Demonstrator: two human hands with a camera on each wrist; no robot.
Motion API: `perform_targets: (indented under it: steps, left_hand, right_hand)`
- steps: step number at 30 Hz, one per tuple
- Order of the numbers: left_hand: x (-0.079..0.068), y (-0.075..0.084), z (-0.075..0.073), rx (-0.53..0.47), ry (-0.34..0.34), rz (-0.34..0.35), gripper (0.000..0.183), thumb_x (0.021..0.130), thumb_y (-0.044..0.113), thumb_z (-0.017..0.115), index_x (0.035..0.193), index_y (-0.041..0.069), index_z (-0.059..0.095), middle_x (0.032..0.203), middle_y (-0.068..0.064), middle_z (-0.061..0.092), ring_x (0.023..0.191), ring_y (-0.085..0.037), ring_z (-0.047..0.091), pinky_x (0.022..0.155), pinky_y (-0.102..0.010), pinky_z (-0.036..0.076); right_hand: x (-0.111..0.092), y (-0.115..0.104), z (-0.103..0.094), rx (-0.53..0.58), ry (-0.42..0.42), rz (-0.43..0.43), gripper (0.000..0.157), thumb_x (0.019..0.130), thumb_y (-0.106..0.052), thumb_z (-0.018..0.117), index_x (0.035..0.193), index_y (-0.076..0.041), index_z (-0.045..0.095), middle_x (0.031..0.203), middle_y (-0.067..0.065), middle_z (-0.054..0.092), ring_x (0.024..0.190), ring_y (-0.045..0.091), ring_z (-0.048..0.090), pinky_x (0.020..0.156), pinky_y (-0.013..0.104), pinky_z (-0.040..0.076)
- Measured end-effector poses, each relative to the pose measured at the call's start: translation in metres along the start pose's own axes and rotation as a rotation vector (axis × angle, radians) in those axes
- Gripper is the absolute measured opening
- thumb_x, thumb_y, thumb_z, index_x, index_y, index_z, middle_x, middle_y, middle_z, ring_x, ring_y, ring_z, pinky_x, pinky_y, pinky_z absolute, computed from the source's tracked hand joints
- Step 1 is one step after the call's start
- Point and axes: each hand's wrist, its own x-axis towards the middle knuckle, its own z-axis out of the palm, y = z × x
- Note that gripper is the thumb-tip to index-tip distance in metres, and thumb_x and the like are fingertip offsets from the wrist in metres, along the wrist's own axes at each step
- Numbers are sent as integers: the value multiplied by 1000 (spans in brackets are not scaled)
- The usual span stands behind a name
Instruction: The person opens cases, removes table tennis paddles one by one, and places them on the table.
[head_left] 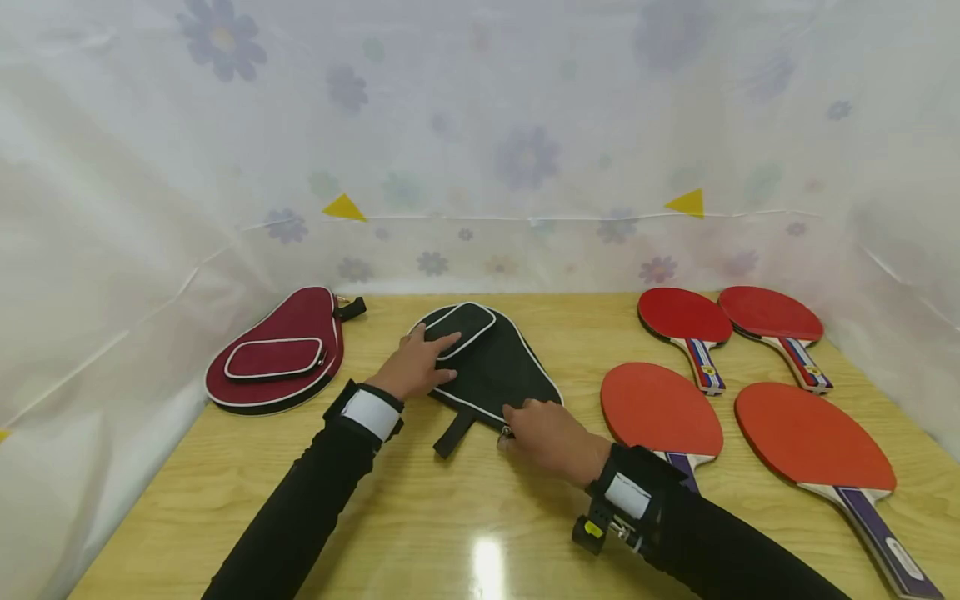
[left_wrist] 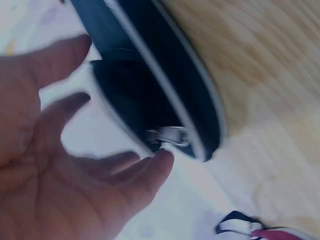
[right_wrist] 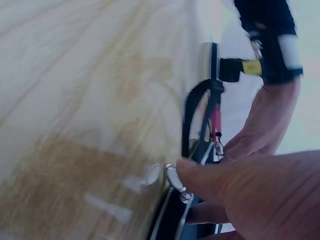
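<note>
A black paddle case [head_left: 502, 379] with white piping and a small front pocket [head_left: 472, 321] lies on the table in the middle of the head view. A short black strap [head_left: 453, 435] sticks out from its near edge. My left hand [head_left: 416, 362] rests on the pocket end with fingers spread; the left wrist view shows a fingertip by a metal zipper [left_wrist: 172, 135]. At the case's near right edge, my right hand [head_left: 551, 437] pinches a silver zipper pull [right_wrist: 175, 178] between thumb and finger. The case hides part of the right fingers in the right wrist view.
A dark red paddle case [head_left: 288, 321] lies at the left. On the right are two red paddles, one left [head_left: 682, 312] and one right [head_left: 772, 310], behind two orange-red paddles, one left [head_left: 660, 404] and one right [head_left: 813, 433]. A flowered sheet [head_left: 480, 150] hangs behind the table.
</note>
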Motion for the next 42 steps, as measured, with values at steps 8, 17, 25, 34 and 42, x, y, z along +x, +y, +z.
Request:
perform_targets:
  steps: [8, 17, 25, 34, 42]
  left_hand:
    - [6, -12, 2, 39, -120, -21, 68, 100, 20, 65, 160, 19, 32, 160, -38, 8, 133, -53, 45, 96, -51, 50]
    - [-5, -5, 3, 52, -114, -82, 71, 99, 28, 66, 160, 22, 31, 159, -40, 9, 137, -64, 28, 95, -58, 49]
    - [-18, -2, 5, 74, -37, -117, 70, 98, 30, 68, 159, 19, 35, 151, -45, 22, 133, -62, 37, 95, -61, 48]
    - [-28, 6, 3, 106, 1, -119, 70, 94, 31, 73, 155, 14, 43, 127, -43, 47, 100, -48, 63, 83, -56, 54]
    - [-40, 10, 7, 146, 41, -100, 65, 94, 28, 73, 151, 9, 48, 114, -42, 56, 83, -44, 66, 72, -52, 56]
  right_hand:
    - [0, 0, 5, -149, 135, -90, 19, 87, -16, 80, 91, -1, 70, 68, 10, 63, 64, 25, 65, 57, 41, 55]
    - [5, 15, 5, -153, 118, -59, 15, 91, -5, 72, 105, -2, 77, 82, 13, 71, 76, 28, 69, 65, 43, 57]
    - [11, 24, 1, -200, 155, -78, 14, 97, -7, 66, 91, -2, 78, 72, 12, 69, 69, 27, 69, 59, 43, 57]
    - [16, 31, -3, -201, 163, -55, 13, 89, -3, 73, 77, -5, 70, 69, 9, 65, 65, 24, 66, 55, 38, 55]
    - [21, 34, -7, -132, 161, 11, 20, 97, -5, 65, 78, -1, 71, 67, 11, 64, 64, 26, 66, 56, 37, 56]
